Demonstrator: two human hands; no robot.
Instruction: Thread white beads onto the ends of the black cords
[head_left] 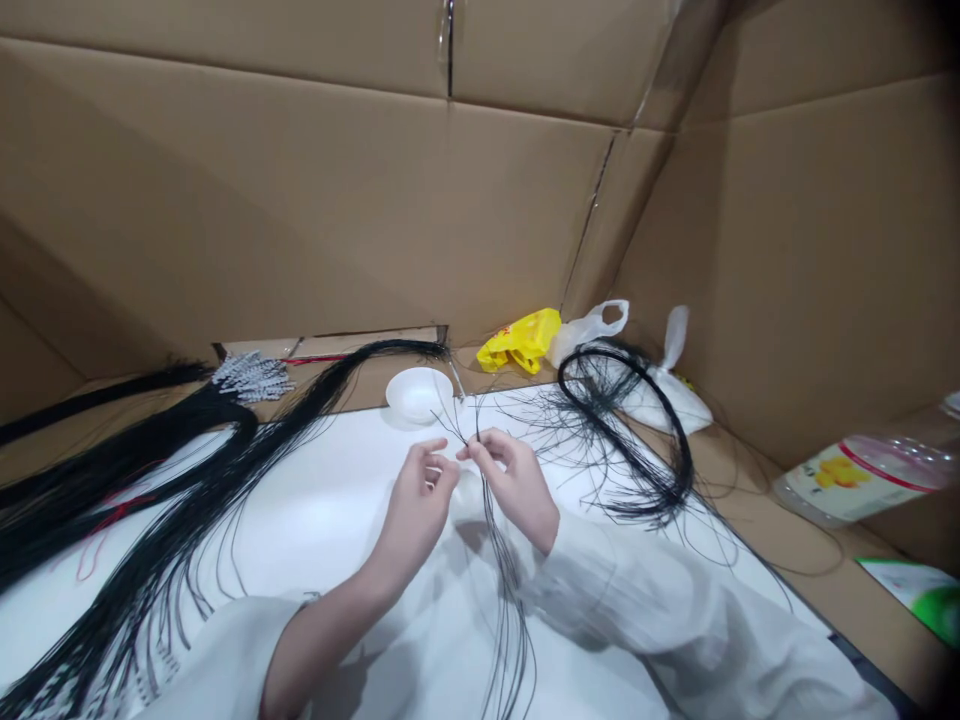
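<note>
My right hand pinches a small bunch of thin black strands between thumb and fingertips. Their short ends fan out above the pinch, and the long tails hang down toward me over the white tabletop. Close beside it, my left hand has its fingers curled in toward the thumb, near the strand ends; whatever its fingertips hold is too fine to make out. Just beyond the hands sits a small white bowl. A thin stick-like tool leans by the bowl's right side.
Long black strand bundles spread across the left, with a cluster of white-wrapped ends. A looped black coil lies at right. Behind are a yellow bag and a white plastic bag. A labelled clear bottle lies right. Cardboard walls enclose the table.
</note>
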